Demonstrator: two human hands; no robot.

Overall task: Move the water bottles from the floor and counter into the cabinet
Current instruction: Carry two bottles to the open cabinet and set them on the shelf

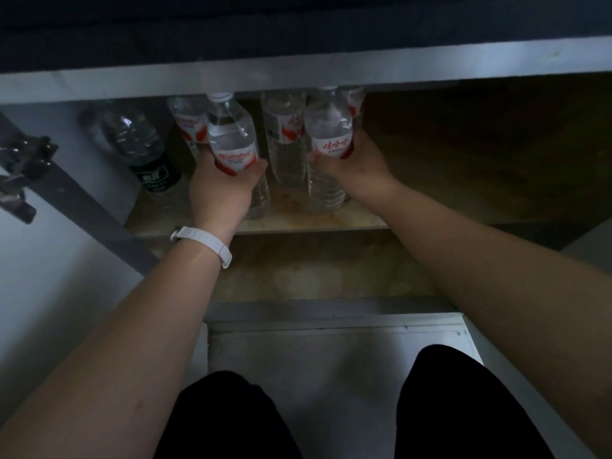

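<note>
We crouch at the open cabinet with a water bottle in each hand. Our left hand is clenched around the red-labelled bottle, and our right hand grasps a second red-labelled bottle; both stand upright on or just above the cabinet shelf. Between them stands another clear bottle, with more behind, and a dark-labelled bottle leans at the left. To do this well, we should set each base flat on the shelf, slide it just beside its neighbours without knocking them, and let go only once it stands steady. The shelf's right side looks free for later bottles.
</note>
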